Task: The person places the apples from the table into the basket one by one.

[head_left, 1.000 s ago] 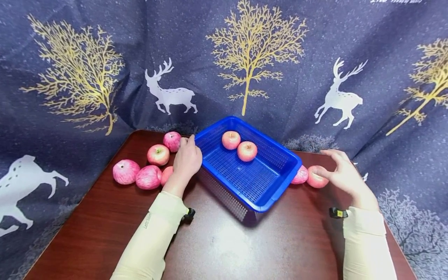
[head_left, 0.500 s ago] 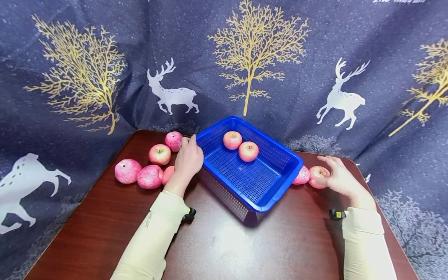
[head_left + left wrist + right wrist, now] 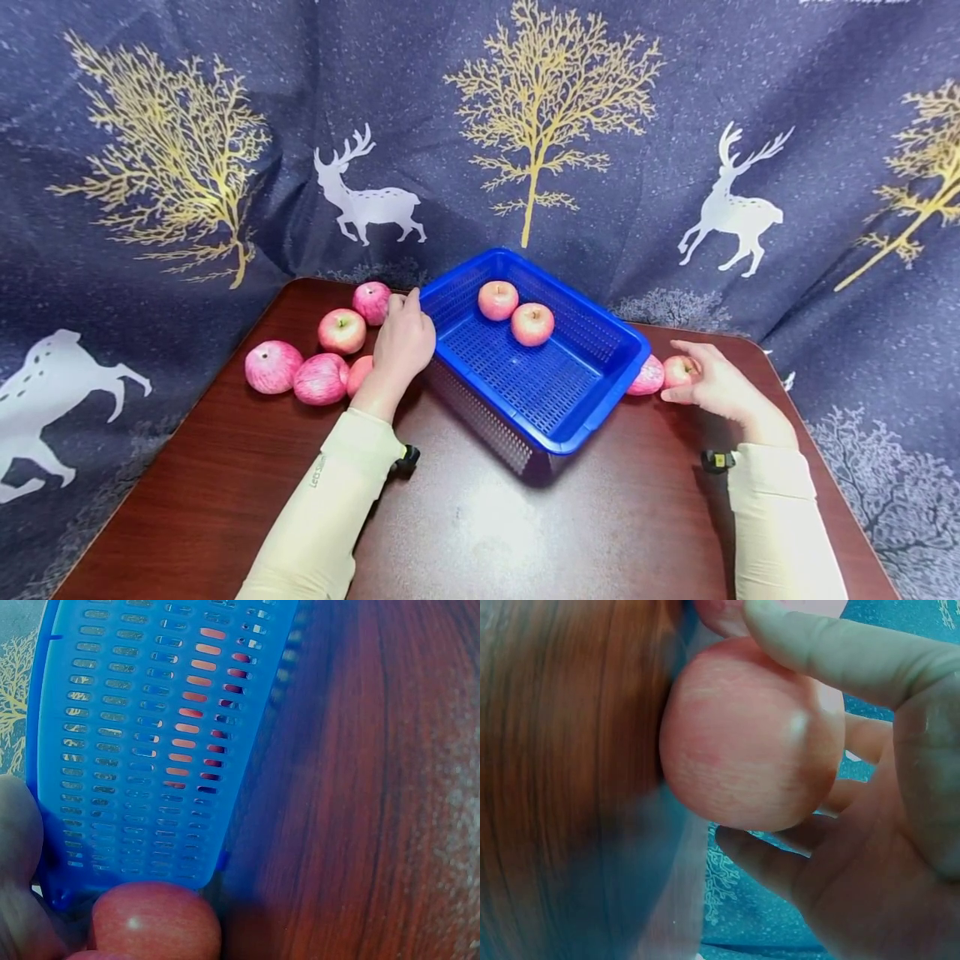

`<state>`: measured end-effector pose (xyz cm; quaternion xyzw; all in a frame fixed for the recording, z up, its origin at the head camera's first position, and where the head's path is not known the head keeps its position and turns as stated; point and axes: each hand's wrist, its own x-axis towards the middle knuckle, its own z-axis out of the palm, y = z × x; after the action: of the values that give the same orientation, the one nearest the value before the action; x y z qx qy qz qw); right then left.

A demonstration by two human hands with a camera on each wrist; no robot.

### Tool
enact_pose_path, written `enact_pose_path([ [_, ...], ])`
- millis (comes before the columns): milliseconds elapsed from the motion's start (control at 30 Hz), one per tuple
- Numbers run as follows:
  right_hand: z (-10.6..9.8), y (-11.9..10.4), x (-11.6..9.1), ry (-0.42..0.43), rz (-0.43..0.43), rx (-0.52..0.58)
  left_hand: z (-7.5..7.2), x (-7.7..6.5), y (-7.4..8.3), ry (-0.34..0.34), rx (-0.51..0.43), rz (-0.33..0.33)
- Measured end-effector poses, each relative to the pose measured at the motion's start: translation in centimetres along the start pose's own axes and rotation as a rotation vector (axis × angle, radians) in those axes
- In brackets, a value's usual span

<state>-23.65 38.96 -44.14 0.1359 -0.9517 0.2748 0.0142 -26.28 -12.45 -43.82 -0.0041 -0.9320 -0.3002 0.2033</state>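
My right hand (image 3: 723, 387) is curled round an apple (image 3: 681, 370) at the right of the table (image 3: 645, 525), with my thumb over one side and my fingers behind the other. That apple rests on the wood, well right of the blue basket (image 3: 517, 375). A streaky pink apple (image 3: 647, 377) sits between the two, just beside my apple and partly hidden by the basket's right end.

My left hand (image 3: 405, 340) holds the basket's left rim, fingers bent over it; the left wrist view shows only a bit of that hand at its edge.

The basket stands in the middle, set askew, one corner pointing near me. Inside, towards the far left, are a far apple (image 3: 498, 300) and a nearer apple (image 3: 532, 325), side by side, stems up.

On the left of the table lie more fruits: a big pink apple (image 3: 273, 367) farthest left, a striped apple (image 3: 321, 379) right of it, a yellow-red apple (image 3: 342, 331) a little farther back, and a dark pink apple (image 3: 372, 302) at the far side by my fingers. A half-hidden apple (image 3: 360, 375) sits behind my left wrist, near the basket; I cannot tell whether they touch.

Behind hangs a dark blue cloth (image 3: 600, 225) with yellow trees and white deer.
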Motion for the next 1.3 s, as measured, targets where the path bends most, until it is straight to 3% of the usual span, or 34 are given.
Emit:
enact_pose_path([
  [300,0.20,-0.06,-0.01,-0.050,0.014,-0.030,0.19,0.11,0.00,-0.011,0.003,0.001],
  [1300,-0.48,-0.43,-0.18,-0.064,0.034,-0.109,0.18,0.10,-0.11,-0.017,0.009,-0.013],
])
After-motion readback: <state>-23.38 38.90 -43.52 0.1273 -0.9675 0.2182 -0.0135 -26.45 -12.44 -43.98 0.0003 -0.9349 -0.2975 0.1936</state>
